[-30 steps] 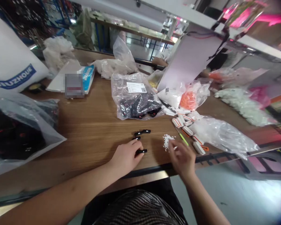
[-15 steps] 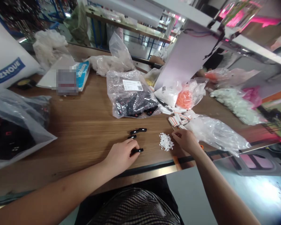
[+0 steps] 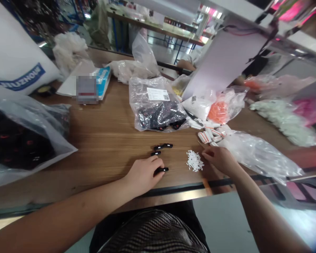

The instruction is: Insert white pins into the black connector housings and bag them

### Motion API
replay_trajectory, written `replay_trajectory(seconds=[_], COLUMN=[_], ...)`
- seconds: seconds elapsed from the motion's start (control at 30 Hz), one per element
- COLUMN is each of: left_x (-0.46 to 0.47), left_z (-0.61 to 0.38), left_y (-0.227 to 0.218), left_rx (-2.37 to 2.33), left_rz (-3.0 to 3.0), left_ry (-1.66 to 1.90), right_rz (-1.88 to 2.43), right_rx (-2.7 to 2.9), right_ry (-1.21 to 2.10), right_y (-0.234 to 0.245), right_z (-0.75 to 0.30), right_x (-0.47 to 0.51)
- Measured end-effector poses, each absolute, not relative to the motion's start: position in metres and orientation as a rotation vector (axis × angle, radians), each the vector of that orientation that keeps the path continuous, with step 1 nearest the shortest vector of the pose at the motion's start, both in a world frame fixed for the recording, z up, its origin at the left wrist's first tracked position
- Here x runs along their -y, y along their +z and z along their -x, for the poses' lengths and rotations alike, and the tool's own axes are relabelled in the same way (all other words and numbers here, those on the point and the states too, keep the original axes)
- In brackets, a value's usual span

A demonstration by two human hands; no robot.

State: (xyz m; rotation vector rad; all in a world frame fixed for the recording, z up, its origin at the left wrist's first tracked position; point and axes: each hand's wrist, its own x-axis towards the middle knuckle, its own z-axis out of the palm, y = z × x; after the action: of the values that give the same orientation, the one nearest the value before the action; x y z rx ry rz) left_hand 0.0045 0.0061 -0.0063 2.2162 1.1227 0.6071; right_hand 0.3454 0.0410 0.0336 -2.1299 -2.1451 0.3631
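Note:
My left hand [image 3: 144, 174] rests on the wooden table [image 3: 102, 140] with its fingers curled onto a small black part [image 3: 162, 170]. Two or three more black parts [image 3: 162, 146] lie just beyond it. My right hand [image 3: 219, 159] lies palm down to the right of a little heap of tiny white pieces [image 3: 195, 162], fingers bent and close together; what they hold, if anything, is hidden. White and orange parts [image 3: 209, 135] lie just past that hand.
A clear bag of black parts [image 3: 158, 109] sits mid-table, with a white bag and an orange-filled bag [image 3: 221, 109] to its right. A crumpled clear bag [image 3: 260, 154] lies at the right edge. A large bag of dark items [image 3: 21, 140] fills the left.
My right hand moved from near the table's front edge out past the white heap, beside the white and orange parts. My left hand stayed on the black part.

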Motion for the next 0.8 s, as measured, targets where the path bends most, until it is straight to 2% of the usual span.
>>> replay_trajectory(seconds=[0.1,0.17,0.27,0.37,0.8], left_x=[-0.004,-0.004,-0.006,-0.008,-0.007], left_z=[-0.005,-0.004,-0.004,-0.004,-0.004], left_y=[-0.005,-0.005,-0.006,-0.007,-0.011], left_rx=[-1.129,-1.138,-1.13,-1.13,-1.157], left_rz=[-2.214,-2.206,-2.184,-2.152,-2.132], left_ry=[0.604,0.607,0.589,0.572,0.597], right_rz=[2.068,1.849,1.451,1.281,1.254], right_rx=[2.107,2.042,2.155,2.226,2.442], right_ry=[0.422,0.627,0.766,0.724,0.485], right_y=[0.038,0.04,0.037,0.03,0.029], right_z=[-0.322,-0.293,-0.245,-0.214,-0.2], right_x=[-0.031,-0.019,0.001,0.011,0.005])
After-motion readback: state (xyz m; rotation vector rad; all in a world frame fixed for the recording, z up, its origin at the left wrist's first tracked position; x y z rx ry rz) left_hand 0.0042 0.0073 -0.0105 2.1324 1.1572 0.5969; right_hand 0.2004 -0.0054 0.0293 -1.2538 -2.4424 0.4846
